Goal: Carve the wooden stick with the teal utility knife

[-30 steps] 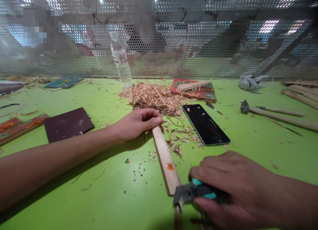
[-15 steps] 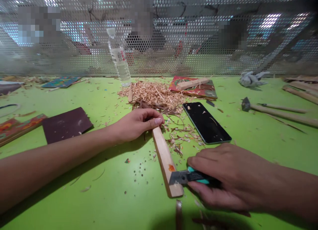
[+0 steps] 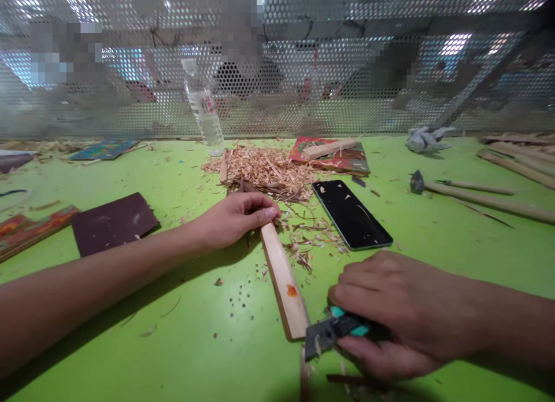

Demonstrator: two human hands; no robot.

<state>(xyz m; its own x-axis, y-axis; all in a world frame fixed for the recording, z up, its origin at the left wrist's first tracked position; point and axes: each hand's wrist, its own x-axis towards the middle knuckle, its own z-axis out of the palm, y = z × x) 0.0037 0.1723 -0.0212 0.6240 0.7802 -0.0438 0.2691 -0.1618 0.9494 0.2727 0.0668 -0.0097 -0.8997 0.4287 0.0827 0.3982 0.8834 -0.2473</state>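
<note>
A pale wooden stick [image 3: 281, 280] with squared sides and an orange stain near its close end lies on the green table [image 3: 182, 356]. My left hand [image 3: 236, 217] pinches its far end between thumb and fingers. In my right hand [image 3: 399, 315] is a utility knife [image 3: 340, 327] with a black and teal handle, the fingers wrapped round it. Its wide blade is just past the stick's near end, on the right, with a thin shaving on it. Part of the handle is hidden in the palm.
Wood shavings [image 3: 269, 168] are heaped beyond the stick. A phone [image 3: 351, 214] lies to the right, a water bottle [image 3: 203, 110] stands behind. Brown sandpaper [image 3: 115, 222] is at left, a hammer-like tool [image 3: 477, 196] at right. A perforated screen [image 3: 303, 89] bounds the back, with people behind it.
My right hand has drawn the knife toward me, from the stick's top face to past its near end. My left hand keeps its hold. The view has shifted slightly.
</note>
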